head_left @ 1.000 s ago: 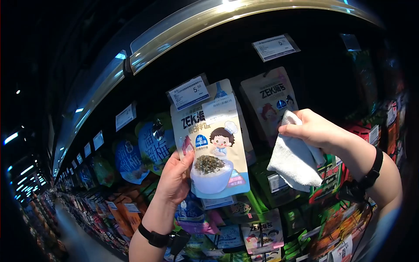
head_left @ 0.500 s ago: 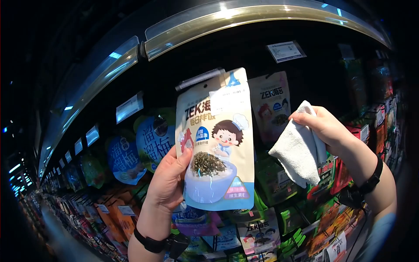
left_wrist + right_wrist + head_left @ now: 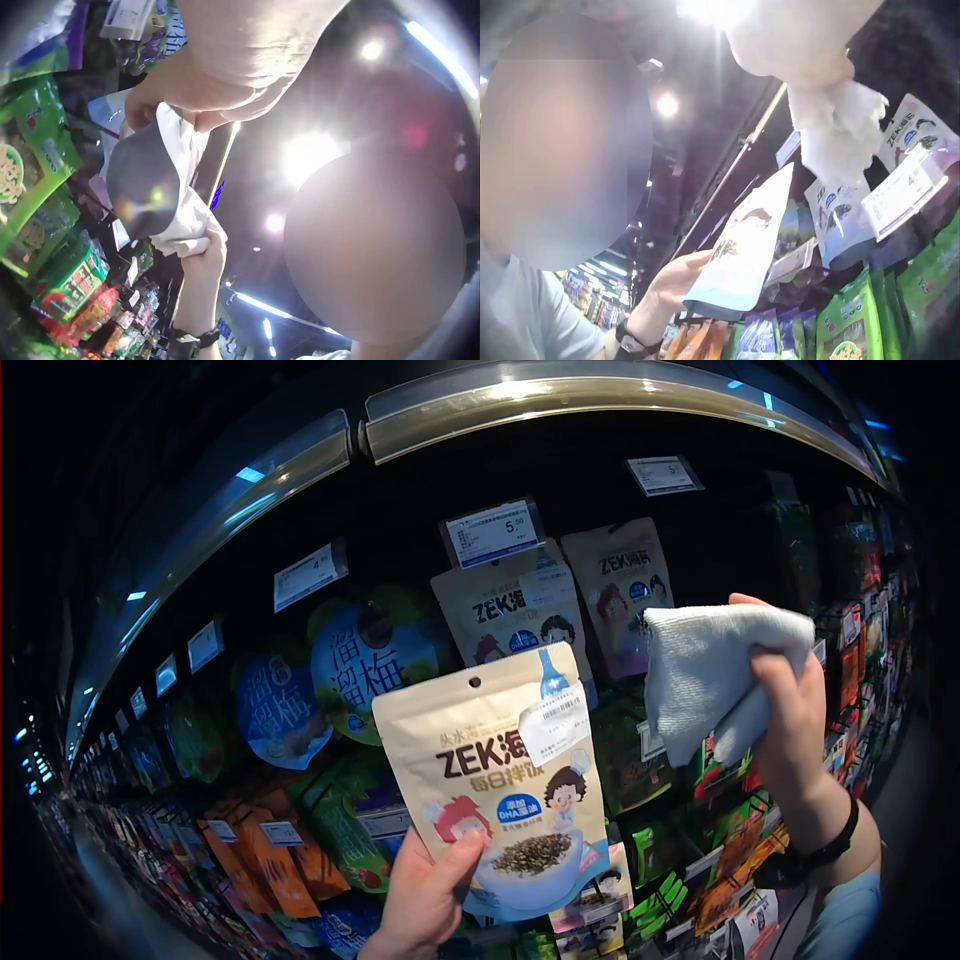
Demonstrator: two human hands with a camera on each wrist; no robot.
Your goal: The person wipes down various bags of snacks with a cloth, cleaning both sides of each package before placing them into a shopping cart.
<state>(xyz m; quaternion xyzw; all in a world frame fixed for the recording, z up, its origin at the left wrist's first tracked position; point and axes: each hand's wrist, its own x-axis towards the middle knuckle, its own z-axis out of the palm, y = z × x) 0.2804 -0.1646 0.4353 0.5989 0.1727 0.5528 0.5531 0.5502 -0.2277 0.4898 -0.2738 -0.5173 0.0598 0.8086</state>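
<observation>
My left hand grips a cream-and-blue seaweed pouch by its lower left side, thumb across the front. The pouch faces me, printed with cartoon children and a bowl, a white sticker near its upper right. In the right wrist view the same pouch is seen at a slant, the left hand at its lower edge. My right hand holds a folded white cloth up to the right of the pouch. From the right wrist the cloth hangs below the hand.
Behind the held pouch, a matching pouch hangs under a price tag, with another pouch to its right. Blue round plum bags hang on the left. A clear-edged shelf rail curves overhead. Orange packets hang lower left.
The left hand has brought the pouch down and away from the rack, uncovering a like pouch behind. The right hand has turned, and the cloth now lies spread over its fingers.
</observation>
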